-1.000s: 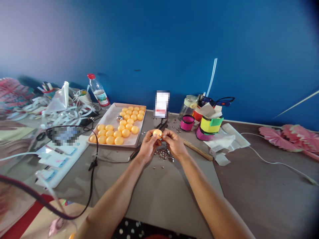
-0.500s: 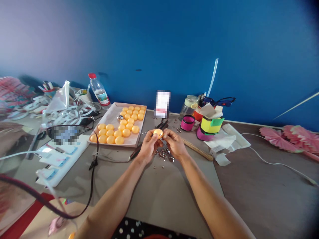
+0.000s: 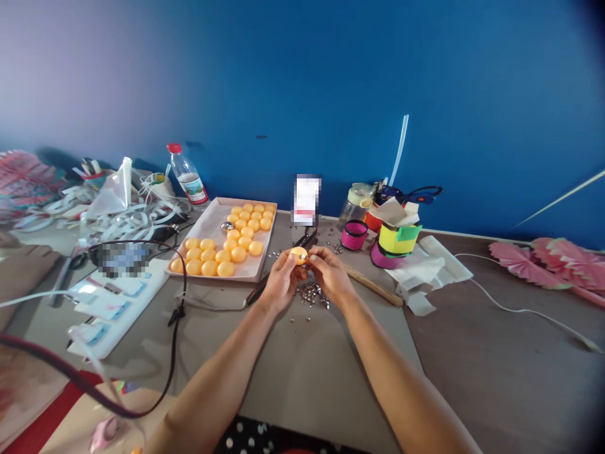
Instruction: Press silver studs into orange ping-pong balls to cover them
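Note:
My left hand [image 3: 282, 282] is closed around an orange ball [image 3: 297, 253] that looks like a table tennis ball. A small shiny metal piece shows on the ball's right side. My right hand [image 3: 329, 272] is pinched against that side of the ball, and whatever lies between its fingertips is too small to make out. Under and between the hands lies a heap of small shiny metal pieces [image 3: 312, 295]. To the left, a shallow white box [image 3: 263, 260] holds many similar orange balls [image 3: 225, 255] and one silvery round thing [image 3: 227, 226].
A wooden stick [image 3: 375, 287] lies right of my hands, near a pink tape roll [image 3: 354, 235] and a glass jar [image 3: 358, 205]. Left stand a red-capped bottle [image 3: 188, 174], a white power strip [image 3: 120, 309] and a looping dark cable [image 3: 174, 353]. Pink paper fans [image 3: 543, 261] lie far right.
The ball has turned slightly in my left hand, so the metal piece on it shows more plainly. My right fingertips stay at its side. The whole view has shifted slightly.

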### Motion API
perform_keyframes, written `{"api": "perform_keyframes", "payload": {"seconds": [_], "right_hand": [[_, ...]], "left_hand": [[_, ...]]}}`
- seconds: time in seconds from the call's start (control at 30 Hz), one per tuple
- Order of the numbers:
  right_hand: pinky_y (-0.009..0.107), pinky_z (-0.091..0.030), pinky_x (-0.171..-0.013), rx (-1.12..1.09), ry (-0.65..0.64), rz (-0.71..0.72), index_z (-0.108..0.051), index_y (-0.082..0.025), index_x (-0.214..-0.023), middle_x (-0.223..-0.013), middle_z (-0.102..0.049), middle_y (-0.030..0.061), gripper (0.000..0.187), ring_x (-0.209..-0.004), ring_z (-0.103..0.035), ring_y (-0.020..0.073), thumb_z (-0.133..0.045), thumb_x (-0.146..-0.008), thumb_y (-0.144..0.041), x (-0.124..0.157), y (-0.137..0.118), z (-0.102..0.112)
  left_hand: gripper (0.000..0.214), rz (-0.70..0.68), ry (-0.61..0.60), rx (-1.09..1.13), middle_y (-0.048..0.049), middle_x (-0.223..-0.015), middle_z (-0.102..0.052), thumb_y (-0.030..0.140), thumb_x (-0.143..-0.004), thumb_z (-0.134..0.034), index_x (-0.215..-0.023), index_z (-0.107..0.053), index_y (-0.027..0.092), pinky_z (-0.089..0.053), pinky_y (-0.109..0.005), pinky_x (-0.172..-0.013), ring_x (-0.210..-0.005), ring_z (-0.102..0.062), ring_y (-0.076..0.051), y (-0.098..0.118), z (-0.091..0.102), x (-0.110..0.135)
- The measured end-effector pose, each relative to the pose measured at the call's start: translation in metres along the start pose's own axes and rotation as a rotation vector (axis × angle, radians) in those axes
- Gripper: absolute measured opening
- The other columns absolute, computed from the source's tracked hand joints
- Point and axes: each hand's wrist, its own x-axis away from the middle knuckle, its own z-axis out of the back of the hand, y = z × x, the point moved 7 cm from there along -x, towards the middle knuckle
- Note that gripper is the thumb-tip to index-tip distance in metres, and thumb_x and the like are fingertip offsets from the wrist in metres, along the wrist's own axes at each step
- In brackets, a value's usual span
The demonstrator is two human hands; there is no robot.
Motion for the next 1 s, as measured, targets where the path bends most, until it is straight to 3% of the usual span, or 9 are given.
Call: {"api": "perform_keyframes", "payload": {"seconds": [0.07, 0.13, 0.2, 0.27, 0.37, 0.53, 0.77, 0.93, 1.0], "right_hand": [[0.031, -0.044, -0.066, 0.187, 0.113, 0.082, -0.056, -0.022, -0.081, -0.075, -0.057, 0.0005, 0.018, -0.067, -0.052, 0.016, -0.058, -0.075, -0.039, -0.002, -0.008, 0.016], [0.036, -0.043, -0.077, 0.593, 0.265, 0.201, -0.06, -0.019, -0.081, -0.085, -0.06, 0.0059, 0.013, -0.081, -0.054, 0.0205, -0.056, -0.076, -0.031, 0.0, -0.021, 0.035], [0.041, -0.038, -0.085, 0.999, 0.38, 0.223, -0.063, -0.017, -0.091, -0.101, -0.06, 0.0128, 0.019, -0.098, -0.052, 0.0272, -0.053, -0.077, -0.021, 0.003, -0.027, 0.047], [0.044, -0.033, -0.088, 1.293, 0.375, 0.148, -0.064, -0.016, -0.103, -0.111, -0.06, 0.0165, 0.028, -0.105, -0.051, 0.0313, -0.052, -0.077, -0.017, 0.004, -0.023, 0.053], [0.043, -0.031, -0.087, 1.519, 0.297, 0.036, -0.064, -0.016, -0.107, -0.11, -0.061, 0.0175, 0.03, -0.104, -0.053, 0.031, -0.05, -0.081, -0.016, 0.004, -0.013, 0.054], [0.037, -0.029, -0.084, 1.613, 0.269, 0.088, -0.066, -0.018, -0.099, -0.099, -0.066, 0.0121, 0.023, -0.096, -0.055, 0.0254, -0.048, -0.086, -0.017, 0.004, -0.015, 0.049], [0.037, -0.031, -0.087, 1.464, 0.476, 0.635, -0.062, -0.014, -0.103, -0.086, -0.067, 0.0107, 0.025, -0.084, -0.056, 0.0231, -0.04, -0.093, -0.021, 0.027, -0.059, 0.028], [0.035, -0.033, -0.088, 1.369, 0.18, 0.842, -0.062, -0.017, -0.098, -0.084, -0.069, 0.0066, 0.02, -0.078, -0.058, 0.0185, -0.043, -0.092, -0.019, 0.037, -0.057, -0.004], [0.035, -0.033, -0.089, 1.352, 0.141, 0.873, -0.061, -0.017, -0.098, -0.085, -0.069, 0.0058, 0.019, -0.077, -0.059, 0.0174, -0.044, -0.091, -0.018, 0.04, -0.056, -0.009]], "left_hand": [[0.034, 0.033, 0.032, 0.059, -0.0034, -0.077, -0.066, 0.04, -0.073, -0.073, -0.089, -0.059, 0.014, -0.044, -0.022, -0.056, -0.056, -0.054, -0.009, 0.001, 0.006, -0.003], [0.033, 0.053, 0.06, 0.115, -0.0047, -0.079, -0.067, 0.041, -0.075, -0.071, -0.089, -0.06, 0.013, -0.045, -0.022, -0.057, -0.055, -0.052, -0.008, 0.003, 0.012, -0.006], [0.033, 0.068, 0.059, 0.166, -0.005, -0.081, -0.067, 0.042, -0.077, -0.069, -0.089, -0.06, 0.013, -0.046, -0.023, -0.058, -0.055, -0.051, -0.007, 0.004, 0.016, -0.008], [0.033, 0.077, 0.053, 0.194, -0.0055, -0.081, -0.067, 0.043, -0.078, -0.068, -0.089, -0.061, 0.013, -0.047, -0.023, -0.058, -0.055, -0.051, -0.007, 0.005, 0.017, -0.009], [0.032, 0.085, 0.061, 0.213, -0.0057, -0.08, -0.067, 0.042, -0.079, -0.066, -0.088, -0.061, 0.012, -0.047, -0.024, -0.058, -0.054, -0.051, -0.007, 0.004, 0.018, -0.009], [0.029, 0.096, 0.076, 0.239, -0.0059, -0.079, -0.067, 0.04, -0.082, -0.064, -0.087, -0.061, 0.012, -0.047, -0.023, -0.057, -0.053, -0.051, -0.008, 0.003, 0.018, -0.008], [0.026, 0.106, 0.149, 0.306, -0.0054, -0.075, -0.066, 0.039, -0.085, -0.06, -0.085, -0.06, 0.013, -0.047, -0.022, -0.054, -0.051, -0.051, -0.007, 0.002, 0.027, -0.012], [0.027, 0.09, 0.148, 0.332, -0.005, -0.073, -0.065, 0.038, -0.084, -0.061, -0.088, -0.061, 0.012, -0.047, -0.021, -0.054, -0.052, -0.052, -0.008, 0.001, 0.031, -0.014], [0.027, 0.082, 0.14, 0.344, -0.0045, -0.073, -0.065, 0.038, -0.084, -0.062, -0.088, -0.061, 0.012, -0.047, -0.021, -0.054, -0.051, -0.051, -0.008, 0.003, 0.029, -0.014]]}}
